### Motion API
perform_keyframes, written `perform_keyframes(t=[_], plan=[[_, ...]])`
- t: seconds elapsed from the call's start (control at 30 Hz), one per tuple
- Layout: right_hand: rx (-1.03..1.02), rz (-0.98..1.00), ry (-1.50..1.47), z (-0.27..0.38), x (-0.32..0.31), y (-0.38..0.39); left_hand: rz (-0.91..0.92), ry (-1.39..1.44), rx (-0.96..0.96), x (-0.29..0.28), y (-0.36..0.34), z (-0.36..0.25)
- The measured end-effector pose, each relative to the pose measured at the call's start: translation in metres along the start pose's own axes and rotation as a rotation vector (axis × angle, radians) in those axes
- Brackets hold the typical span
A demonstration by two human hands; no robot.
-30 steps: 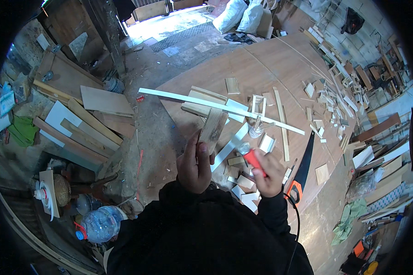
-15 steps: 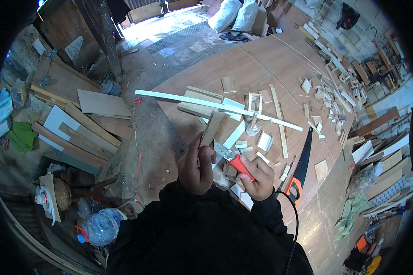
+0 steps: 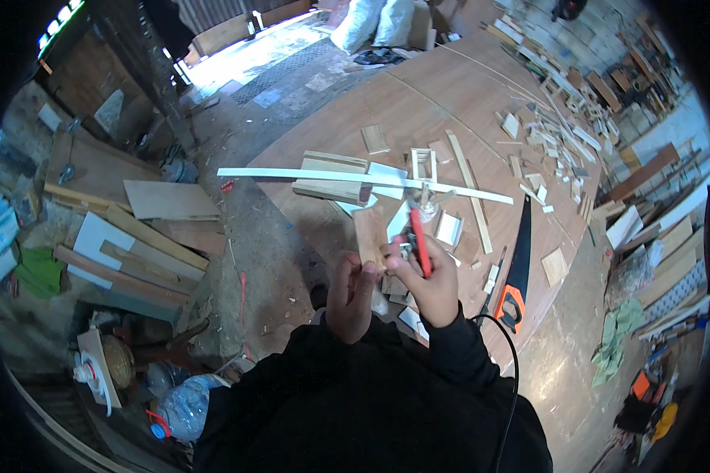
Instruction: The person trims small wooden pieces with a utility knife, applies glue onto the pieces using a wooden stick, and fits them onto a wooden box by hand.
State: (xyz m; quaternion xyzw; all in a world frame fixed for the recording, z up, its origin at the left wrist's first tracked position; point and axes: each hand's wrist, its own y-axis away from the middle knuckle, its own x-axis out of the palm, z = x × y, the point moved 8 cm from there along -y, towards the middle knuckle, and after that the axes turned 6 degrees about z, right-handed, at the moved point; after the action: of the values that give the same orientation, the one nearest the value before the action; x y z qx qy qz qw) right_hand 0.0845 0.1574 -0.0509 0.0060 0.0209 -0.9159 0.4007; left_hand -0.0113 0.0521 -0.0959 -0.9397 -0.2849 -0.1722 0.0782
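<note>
My left hand [image 3: 351, 296] is closed around the lower end of a small flat wooden block [image 3: 367, 236], held up above the near edge of the work table. My right hand [image 3: 432, 285] grips a red-handled flat-bladed tool [image 3: 420, 243], its handle now pointing up and away from me. The right fingertips reach the block's lower right edge, close to the left thumb. The tool's metal blade is mostly hidden by the right hand. Just beyond both hands, a long white strip [image 3: 308, 175] lies across wood pieces and a small clear jar [image 3: 426, 209].
On the plywood table [image 3: 315, 130] lie a handsaw [image 3: 516, 272] with an orange handle, a small wooden frame [image 3: 423, 164] and scattered offcuts [image 3: 544, 142]. A black cable [image 3: 515, 363] runs by my right arm. Boards [image 3: 134, 244] and a large plastic bottle [image 3: 188, 410] stand to the left.
The block has turned so its broad face shows. The red handle has swung from pointing toward me to upright, and my right fingers have come to the block. The view has shifted slightly.
</note>
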Motion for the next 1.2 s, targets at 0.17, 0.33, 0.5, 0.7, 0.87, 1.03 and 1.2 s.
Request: perform_keyframes(t=[0.17, 0.33, 0.5, 0.7, 0.87, 1.03, 1.2], plan=[[0.098, 0.083, -0.142, -0.008, -0.002, -0.010, 0.191, -0.130, -0.145, 0.003, 0.004, 0.014], [0.064, 0.336, 0.342, -0.005, -0.017, -0.014, 0.241, -0.501, -0.033, -0.013, -0.017, -0.034], [-0.130, 0.271, 0.495, 0.015, -0.011, -0.016, 0.335, -0.569, -0.117, -0.009, -0.015, -0.036], [-0.405, 0.056, 0.574, 0.045, -0.027, 0.021, 0.031, -0.439, 0.069, -0.030, -0.014, -0.044], [-0.400, 0.143, 0.700, 0.032, -0.023, 0.050, -0.026, -0.312, 0.043, -0.019, -0.016, -0.067], [-0.362, 0.104, 0.692, 0.031, -0.024, 0.054, -0.012, -0.452, 0.236, -0.015, -0.011, -0.080], [-0.375, 0.071, 0.694, 0.031, -0.026, 0.054, -0.022, -0.503, 0.272, -0.009, -0.010, -0.085]])
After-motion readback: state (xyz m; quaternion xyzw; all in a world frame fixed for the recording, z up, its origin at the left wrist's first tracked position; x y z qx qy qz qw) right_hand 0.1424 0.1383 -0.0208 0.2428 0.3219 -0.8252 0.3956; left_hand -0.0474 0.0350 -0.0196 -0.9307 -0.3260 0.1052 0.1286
